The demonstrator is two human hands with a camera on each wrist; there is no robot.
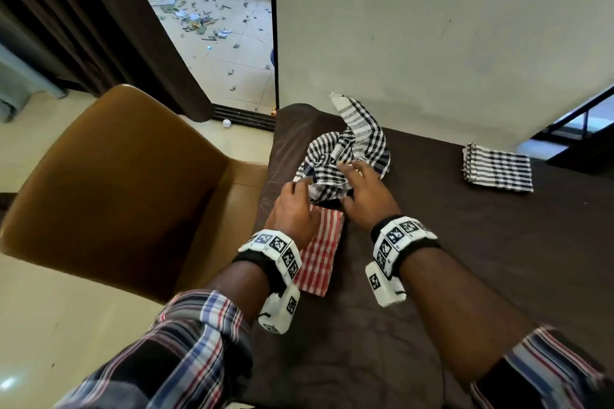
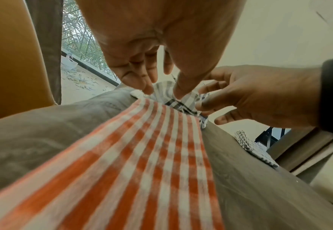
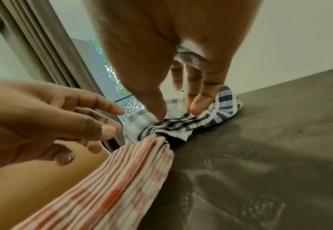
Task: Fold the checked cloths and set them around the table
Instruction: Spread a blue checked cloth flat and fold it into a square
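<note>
A crumpled black-and-white checked cloth (image 1: pixel 349 149) lies at the table's far left end, against the wall. My left hand (image 1: pixel 300 189) reaches its near left edge with relaxed fingers, thumb and fingertips (image 2: pixel 149 89) just at the fabric. My right hand (image 1: pixel 352 173) rests on top of the heap; its straight fingertips (image 3: pixel 195 107) and thumb touch the cloth (image 3: pixel 173 126) without closing on it. A folded red-and-white checked cloth (image 1: pixel 320 256) lies flat under my left wrist, its far end against the crumpled one. A folded black-and-white cloth (image 1: pixel 498 168) sits at the far right.
The table (image 1: pixel 448 259) wears a dark brown cover and stands against a white wall (image 1: pixel 432 26). A tan chair (image 1: pixel 116 176) stands close at the left edge. Beyond it are a dark curtain (image 1: pixel 133 26) and a glass door to a littered balcony.
</note>
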